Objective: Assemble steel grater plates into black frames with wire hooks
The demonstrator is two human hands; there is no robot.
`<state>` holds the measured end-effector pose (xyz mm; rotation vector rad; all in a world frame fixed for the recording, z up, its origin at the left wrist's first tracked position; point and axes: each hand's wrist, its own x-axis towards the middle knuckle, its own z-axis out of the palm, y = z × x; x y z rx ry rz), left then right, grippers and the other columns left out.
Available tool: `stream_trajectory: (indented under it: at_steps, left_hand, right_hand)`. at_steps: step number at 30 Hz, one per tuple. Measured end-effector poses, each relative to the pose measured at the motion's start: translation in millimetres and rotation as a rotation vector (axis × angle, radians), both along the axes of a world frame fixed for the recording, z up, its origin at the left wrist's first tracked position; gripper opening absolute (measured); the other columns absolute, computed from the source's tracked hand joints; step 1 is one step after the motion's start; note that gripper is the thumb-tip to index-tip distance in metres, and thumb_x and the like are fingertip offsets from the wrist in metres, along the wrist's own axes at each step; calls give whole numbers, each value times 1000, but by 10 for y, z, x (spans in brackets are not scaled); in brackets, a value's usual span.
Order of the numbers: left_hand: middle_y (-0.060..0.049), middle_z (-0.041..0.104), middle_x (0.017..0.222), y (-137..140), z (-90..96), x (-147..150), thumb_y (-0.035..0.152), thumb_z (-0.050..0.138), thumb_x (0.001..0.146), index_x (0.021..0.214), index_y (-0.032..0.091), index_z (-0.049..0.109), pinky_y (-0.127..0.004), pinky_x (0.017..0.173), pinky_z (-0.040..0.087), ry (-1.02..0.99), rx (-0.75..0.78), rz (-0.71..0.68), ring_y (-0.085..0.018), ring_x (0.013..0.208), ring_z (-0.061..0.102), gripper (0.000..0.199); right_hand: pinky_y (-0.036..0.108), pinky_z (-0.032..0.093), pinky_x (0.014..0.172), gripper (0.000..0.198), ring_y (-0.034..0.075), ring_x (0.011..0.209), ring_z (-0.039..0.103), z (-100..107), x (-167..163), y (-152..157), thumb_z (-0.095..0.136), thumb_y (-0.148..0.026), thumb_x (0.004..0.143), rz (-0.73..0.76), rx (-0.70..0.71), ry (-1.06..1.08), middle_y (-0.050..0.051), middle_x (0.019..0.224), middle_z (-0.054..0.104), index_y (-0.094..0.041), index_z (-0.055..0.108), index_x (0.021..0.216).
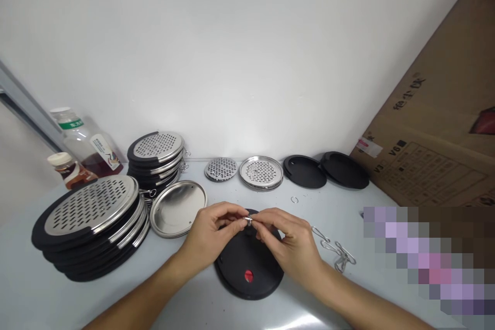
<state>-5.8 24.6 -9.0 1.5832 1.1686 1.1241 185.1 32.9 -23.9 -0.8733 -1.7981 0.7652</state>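
Note:
Both hands meet over a round black disc [251,263] that lies on the table and has a red spot near its front edge. At the far edge of this disc, my left hand [216,229] pinches a small shiny metal ring [248,219] between thumb and forefinger. My right hand [288,240] grips the same ring from the other side, its fingers also closed in a pinch. The fingertips cover much of the ring, so its exact shape is hard to see. Several bent wire hooks [340,258] lie on the table beside my right forearm.
To the left stand two stacks of black-rimmed grater discs [93,206] [158,147], with a steel lid [178,206] beside them. Grater plates [221,169] [261,171] and black discs [305,171] [345,169] line the wall. Bottles [96,149], a loose ring [294,199] and a cardboard box [436,113] flank them.

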Motion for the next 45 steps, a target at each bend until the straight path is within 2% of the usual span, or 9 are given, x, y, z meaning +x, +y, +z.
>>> stream_trajectory:
  at_steps: [6, 10, 13, 18, 21, 30, 36, 41, 45]
  left_hand:
    - [-2, 75, 88, 9, -17, -58, 16, 66, 88, 91, 23, 77, -26, 76, 54, 259, 354, -48, -16, 81, 70, 14]
    - [-5, 75, 90, 23, -66, -89, 10, 63, 88, 97, 21, 77, -24, 71, 56, 228, 517, -147, -15, 80, 70, 20]
    - [-5, 75, 94, 16, -61, -77, 9, 63, 87, 99, 21, 76, -24, 76, 56, 212, 484, -145, -15, 84, 70, 21]
    - [-7, 71, 115, -20, -7, -23, 13, 61, 88, 127, 22, 62, -31, 89, 56, 44, 12, -167, -19, 101, 68, 40]
    - [-8, 72, 113, -22, -26, 7, 17, 65, 86, 127, 20, 61, -34, 89, 57, -49, -142, -219, -21, 100, 70, 41]
    - [-3, 75, 96, -6, -48, 9, 16, 71, 81, 103, 24, 76, -27, 78, 56, 108, 72, -76, -18, 87, 70, 24]
    - [-6, 76, 100, -21, -49, 43, 25, 76, 79, 118, 20, 68, -32, 88, 56, -164, -271, -150, -21, 94, 72, 40]
    - [-5, 75, 93, -26, -66, 75, 27, 76, 78, 101, 18, 76, -30, 82, 58, -133, -180, -34, -20, 87, 71, 25]
    - [-5, 74, 100, -26, -107, 81, 27, 73, 81, 113, 21, 71, -30, 85, 58, -132, -147, -20, -19, 90, 71, 33]
  right_hand:
    - [23, 52, 48, 32, 11, 49, 60, 91, 14, 103, 71, -45, 80, 299, -731, 195, 0, 65, 66, -14, 68, 88]
    - [20, 49, 44, 34, 8, 46, 57, 134, 85, 187, 75, -45, 76, 452, -905, 158, 2, 65, 65, -11, 69, 80]
    - [18, 45, 42, 32, 7, 46, 54, 134, 120, 207, 76, -42, 76, 455, -899, 147, 1, 64, 64, -11, 71, 80]
    - [19, 42, 44, 30, 7, 42, 49, 64, 79, 146, 65, -43, 87, 301, -676, 80, -4, 49, 55, -14, 67, 78]
    - [20, 42, 46, 30, 8, 45, 50, 46, 36, 95, 61, -42, 90, 267, -580, 78, -4, 52, 55, -15, 66, 80]
    - [19, 40, 42, 32, 7, 41, 49, 61, 45, 157, 71, -44, 82, 413, -893, 296, -2, 51, 57, -12, 69, 75]
    - [21, 43, 46, 34, 8, 43, 54, 92, 19, 126, 72, -46, 80, 331, -790, 234, -2, 52, 60, -12, 73, 82]
    - [23, 48, 52, 32, 10, 48, 59, 50, -3, 97, 72, -43, 80, 328, -736, 273, -1, 57, 63, -13, 73, 92]
    - [24, 51, 54, 34, 11, 50, 61, 28, -15, 108, 76, -42, 76, 310, -751, 333, -1, 58, 66, -12, 71, 93]
